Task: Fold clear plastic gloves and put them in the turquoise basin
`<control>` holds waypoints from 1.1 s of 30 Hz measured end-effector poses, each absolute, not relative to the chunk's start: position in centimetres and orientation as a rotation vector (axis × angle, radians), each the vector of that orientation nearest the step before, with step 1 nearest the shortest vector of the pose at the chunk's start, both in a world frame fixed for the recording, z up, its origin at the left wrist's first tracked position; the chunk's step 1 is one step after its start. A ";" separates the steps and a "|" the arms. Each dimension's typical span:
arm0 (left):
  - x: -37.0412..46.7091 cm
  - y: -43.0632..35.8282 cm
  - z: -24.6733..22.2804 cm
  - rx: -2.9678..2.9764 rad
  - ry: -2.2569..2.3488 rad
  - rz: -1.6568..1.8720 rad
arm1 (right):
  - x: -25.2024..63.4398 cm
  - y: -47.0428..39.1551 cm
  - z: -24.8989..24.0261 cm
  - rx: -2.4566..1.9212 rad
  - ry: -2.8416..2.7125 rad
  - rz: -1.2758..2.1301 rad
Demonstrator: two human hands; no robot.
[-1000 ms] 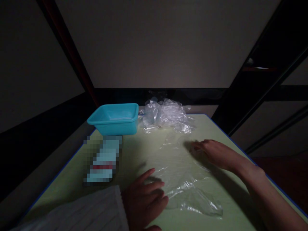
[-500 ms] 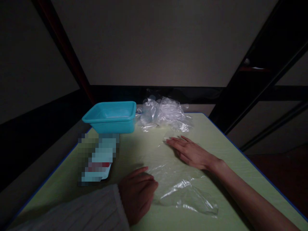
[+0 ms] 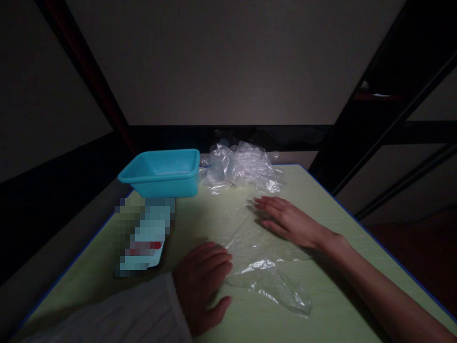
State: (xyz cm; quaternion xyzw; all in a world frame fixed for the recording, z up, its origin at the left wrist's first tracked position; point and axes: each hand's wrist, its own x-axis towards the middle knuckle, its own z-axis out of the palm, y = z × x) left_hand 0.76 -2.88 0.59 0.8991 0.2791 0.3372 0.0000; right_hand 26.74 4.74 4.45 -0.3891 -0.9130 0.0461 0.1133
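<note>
A thin, clear disposable plastic glove, as it appears, lies spread and wrinkled on the table between my hands. My left hand rests at its left edge, fingers stretched out and thumb apart. Beyond the plastic's middle, my right hand is held low and open with its fingers extended at the film's far edge. Whether those fingertips press on it I cannot tell. Neither hand grips anything. Further back sits a crumpled heap of similar clear plastic, with rounded, finger-like ends showing.
A turquoise plastic basin stands at the back left of the pale green table, which has a blue edge. In front of the basin lies a flat, pixelated object. A wall rises behind the table.
My left hand has opened, its fingers straightening and its thumb moving away from them. My right hand has shifted slightly right, and the plastic's near end has moved slightly left.
</note>
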 end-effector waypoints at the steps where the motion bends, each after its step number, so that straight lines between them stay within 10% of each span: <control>1: 0.8 -3.0 0.6 2.842 0.830 1.062 | 26.4 4.2 5.3 -1.025 -2.714 0.235; 22: 1.5 -2.5 0.2 2.734 0.766 1.038 | 22.4 -2.4 5.8 -0.830 -3.015 0.106; 33: 1.3 -1.4 -1.3 2.333 0.813 1.177 | 25.7 -0.3 6.5 -0.930 -2.728 0.850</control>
